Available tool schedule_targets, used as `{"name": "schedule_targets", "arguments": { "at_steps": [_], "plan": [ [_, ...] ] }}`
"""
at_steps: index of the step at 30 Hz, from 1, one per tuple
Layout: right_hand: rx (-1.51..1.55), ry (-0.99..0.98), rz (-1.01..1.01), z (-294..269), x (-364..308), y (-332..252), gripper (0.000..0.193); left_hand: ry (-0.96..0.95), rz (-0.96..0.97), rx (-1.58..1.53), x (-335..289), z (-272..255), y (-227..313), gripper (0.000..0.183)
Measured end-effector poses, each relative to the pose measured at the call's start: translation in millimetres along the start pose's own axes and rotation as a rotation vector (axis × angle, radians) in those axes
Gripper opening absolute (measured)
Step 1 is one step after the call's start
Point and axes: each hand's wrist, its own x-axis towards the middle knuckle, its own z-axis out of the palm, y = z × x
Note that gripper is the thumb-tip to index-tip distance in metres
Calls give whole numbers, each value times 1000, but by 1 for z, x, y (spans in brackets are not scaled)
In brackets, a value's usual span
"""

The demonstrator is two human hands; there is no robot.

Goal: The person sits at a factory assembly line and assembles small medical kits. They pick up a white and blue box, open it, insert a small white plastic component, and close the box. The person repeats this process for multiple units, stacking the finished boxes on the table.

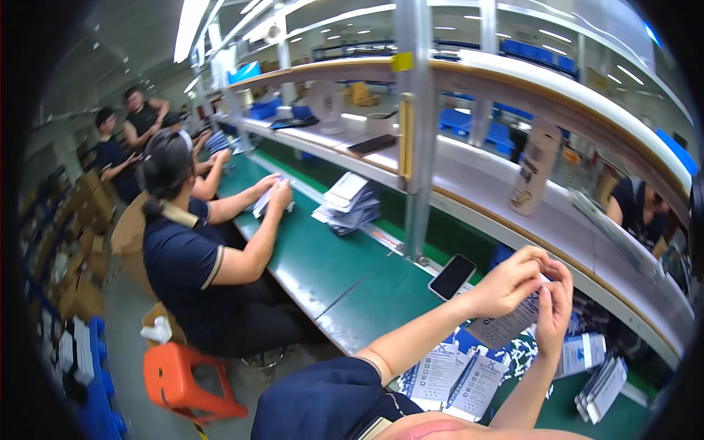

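Both my hands are raised over the right part of the green workbench, their fingertips meeting. My left hand [506, 282] is closed in a pinch at the upper edge of a grey printed card [502, 328]. On the card's right side, my right hand [555, 312] has its fingers bent around the same upper corner. The fingers partly cover that corner, so the exact grip is hidden. Beneath them, more printed cards [436, 372] in white and blue lie on the bench among small white scraps [519, 356]. A black phone [453, 277] rests left of the card.
Further cards stand stacked at the right [603, 389]. A pile of cards [348, 204] sits farther along the green bench [308, 253]. The shelf above holds a pale bottle [535, 169]. A co-worker [183, 249] sits at my left, near an orange stool [183, 378].
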Motion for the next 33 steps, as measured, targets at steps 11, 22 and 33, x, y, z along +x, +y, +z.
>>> {"name": "schedule_targets", "arguments": {
  "at_steps": [11,22,33],
  "plan": [
    [-65,-23,2,9,-1,0,18,1,18,249,-3,-13,8,13],
    [-157,-59,13,10,-2,2,17,1,37,271,-3,-17,1,16],
    [-69,-12,42,16,-2,-1,15,19,54,199,-3,-16,3,15]
  ]
}}
